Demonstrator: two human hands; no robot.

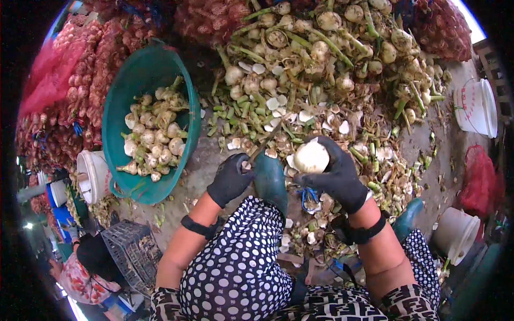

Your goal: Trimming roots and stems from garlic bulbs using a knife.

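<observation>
My left hand [231, 179], in a black glove, is closed around the handle of a knife [264, 141]. The dark blade points up and to the right, over cut stalks on the floor. In my gloved right hand [341, 172] sits a large white garlic bulb [312, 157], its pale face turned up, with fingers and thumb wrapped about its right side. The blade and the bulb are apart. Between my hands shows the toe of a green rubber boot [270, 176]. Ahead lies a heap of garlic with stalks [321, 52], with cut stalk pieces [235, 114] at its near side.
A green plastic tub [110, 108] holding garlic bulbs leans at the left, near filled red net sacks [88, 68]. White buckets [476, 108] stand on both sides. A black crate [132, 250] and another person [88, 273] are at the lower left. Peelings litter the floor.
</observation>
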